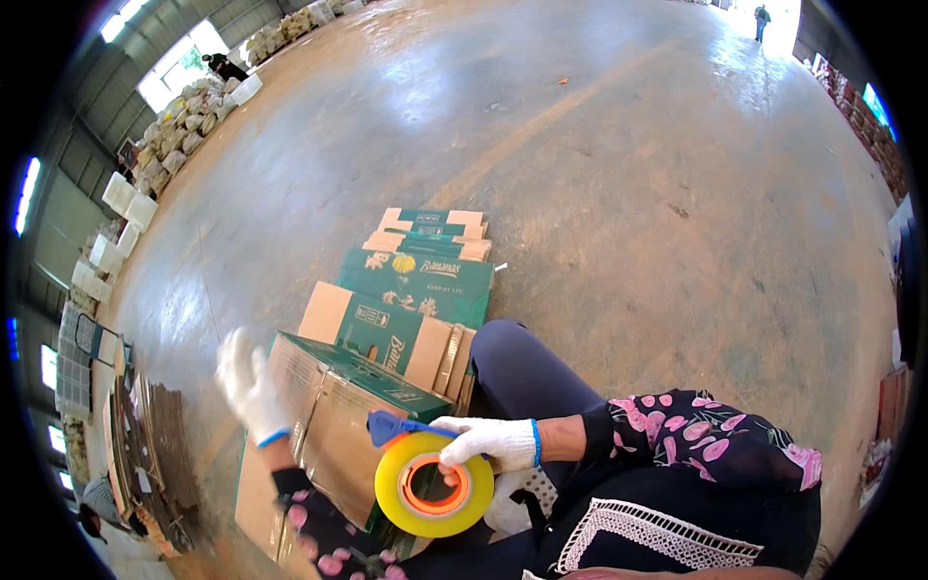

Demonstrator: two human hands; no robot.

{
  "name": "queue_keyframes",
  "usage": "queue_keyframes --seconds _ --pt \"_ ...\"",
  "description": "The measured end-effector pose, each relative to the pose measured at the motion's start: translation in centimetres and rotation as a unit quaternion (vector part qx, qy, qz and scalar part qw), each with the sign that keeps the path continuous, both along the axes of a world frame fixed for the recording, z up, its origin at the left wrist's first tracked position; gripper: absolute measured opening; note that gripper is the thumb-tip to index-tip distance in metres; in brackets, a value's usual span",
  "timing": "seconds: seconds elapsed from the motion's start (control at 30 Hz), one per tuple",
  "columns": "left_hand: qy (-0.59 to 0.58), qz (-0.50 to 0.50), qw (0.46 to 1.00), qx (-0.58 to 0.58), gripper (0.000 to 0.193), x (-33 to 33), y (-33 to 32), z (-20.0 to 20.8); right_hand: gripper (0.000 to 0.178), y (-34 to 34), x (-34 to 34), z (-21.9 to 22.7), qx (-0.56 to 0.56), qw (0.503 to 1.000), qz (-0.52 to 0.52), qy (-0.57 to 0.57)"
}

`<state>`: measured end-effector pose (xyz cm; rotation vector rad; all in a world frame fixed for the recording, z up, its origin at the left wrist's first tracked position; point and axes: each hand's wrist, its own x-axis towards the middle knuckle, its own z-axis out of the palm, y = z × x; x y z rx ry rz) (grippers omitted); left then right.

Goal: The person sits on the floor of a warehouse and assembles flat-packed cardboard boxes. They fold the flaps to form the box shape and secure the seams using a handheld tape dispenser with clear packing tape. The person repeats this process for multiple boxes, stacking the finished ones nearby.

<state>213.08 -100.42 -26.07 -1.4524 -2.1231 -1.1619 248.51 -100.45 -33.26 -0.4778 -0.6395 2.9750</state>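
My right hand [495, 445], in a white knit glove with a blue cuff, grips a tape dispenser with a blue head [389, 426]. Its wide roll of yellow tape [391, 498] has an orange core. The dispenser is over the near side of a brown and green cardboard box [343, 425], which has shiny clear tape along its top. Off the box's left edge, my left hand [251, 385] is raised in a matching glove, fingers stretched out and holding nothing; it is slightly blurred.
Beyond the box lie green and brown flattened cartons [416, 285], overlapping on the concrete floor [619, 193]. Stacked flat cardboard [150, 454] stands at left. Filled sacks [184, 126] and white foam boxes [135, 203] line the left wall. A distant person [762, 21] is at the bright doorway.
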Motion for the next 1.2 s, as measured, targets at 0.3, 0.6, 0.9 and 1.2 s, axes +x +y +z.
queue_keyframes --seconds 0.3,0.6,0.9,1.2 --pt "-0.194 0.256 0.865 -0.385 0.069 -26.1 -33.4 -7.9 0.048 2.1 -2.0 1.9 0.003 0.998 -0.065 0.005" --pt "-0.323 0.155 0.816 -0.454 0.074 -6.2 -30.8 -0.5 0.038 12.2 -3.2 3.0 0.111 0.984 -0.132 0.04" --pt "-0.407 0.082 0.795 -0.442 0.042 12.3 -34.1 -5.8 0.025 17.2 -5.1 -1.3 0.085 0.994 0.025 0.063" --pt "-0.314 0.25 0.884 -0.242 0.031 14.5 -31.7 -2.2 0.077 16.3 -5.3 8.8 0.442 0.889 0.107 0.051"
